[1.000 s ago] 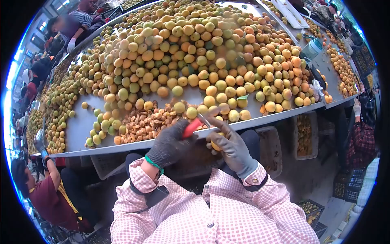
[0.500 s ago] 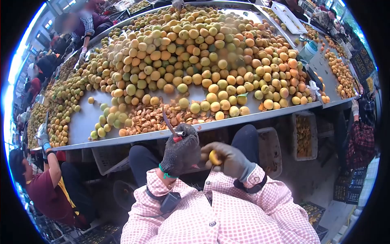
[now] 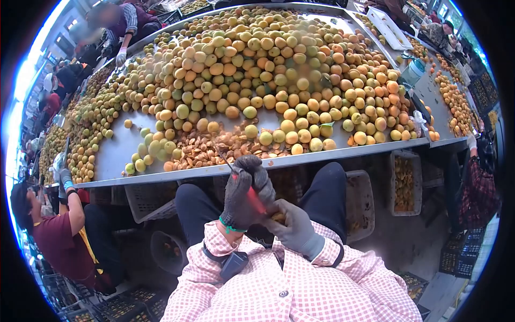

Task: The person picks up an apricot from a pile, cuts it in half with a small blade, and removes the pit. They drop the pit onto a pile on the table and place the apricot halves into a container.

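Note:
My left hand [image 3: 244,196], in a dark knitted glove, is closed around a red-handled tool [image 3: 254,199] whose thin metal blade points up toward the table. Close against it, my right hand [image 3: 295,228], in a grey glove, grips a fruit [image 3: 279,217] mostly covered by the fingers. Both hands are above my lap, below the table edge. Beyond them lies a pile of opened fruit pieces [image 3: 206,151], with whole yellow-orange fruits [image 3: 241,70] heaped behind.
The metal table edge [image 3: 214,169] runs in front of my knees. Beneath it stand crates [image 3: 406,182] and a round bucket [image 3: 167,252]. A bottle [image 3: 413,72] stands at the right. A co-worker [image 3: 61,241] sits at the left; others are around the table.
My hands have moved down from the table edge toward my lap, and have come together again after being apart. The tool's red handle shows more now than half a second ago.

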